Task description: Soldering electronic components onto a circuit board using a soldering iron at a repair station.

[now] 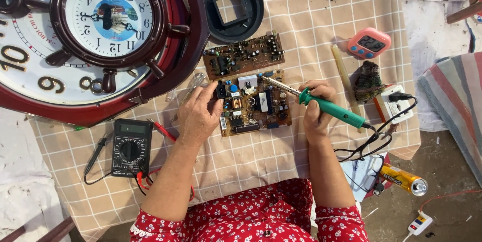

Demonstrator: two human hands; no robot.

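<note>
Surface: checked beige cloth (311,36) spread over a worktable, pretty crowded, with bare concrete floor off to the right.
Right fingers: wrapped snug round the green handle of a soldering iron (324,105), so the right hand (316,114) is fully closed on it in a pen-style grip.
Iron tip: metal shaft angles up-left and lands on the top edge of the lower circuit board (255,104), right by a pale block-shaped part.
Left fingers: left hand (200,114) lies curled and loose on the board's left edge, fingertips touching the corner near a black socket, pinning it rather than clamping anything.
Lower board: brown, packed with capacitors and coils, flat on the cloth between both hands.
Second board: another brown circuit board (243,55) just above it, tilted a bit, edges nearly touching.
Cord: iron's black cable (369,144) loops right toward a white power socket (396,102).
Multimeter: black multimeter (131,147) sits below-left of the left wrist, leads trailing off.
Clocks: big red ship-wheel wall clock (108,18) fills the top left, resting over another large clock face.
Odds and ends: round black plastic cover (232,7) up top, pink digital timer (369,43) top right, yellow spray can (403,180) near the floor edge.
Sleeves: red floral sleeves (251,217) at the bottom.
</note>
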